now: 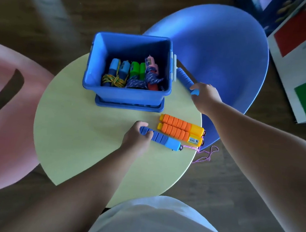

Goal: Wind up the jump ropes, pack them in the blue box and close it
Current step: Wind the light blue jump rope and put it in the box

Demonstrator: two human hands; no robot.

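Left hand [136, 136] grips one blue handle [164, 140] flat on the counter [80, 136], right beside the orange handles [181, 130]. Right hand [205, 97] clutches the second blue handle [184, 77] just beside the box [126, 94]. The box is open at the counter's far side, wound ropes [131, 75] inside. A pink cord [204, 155] dangles off the counter's edge
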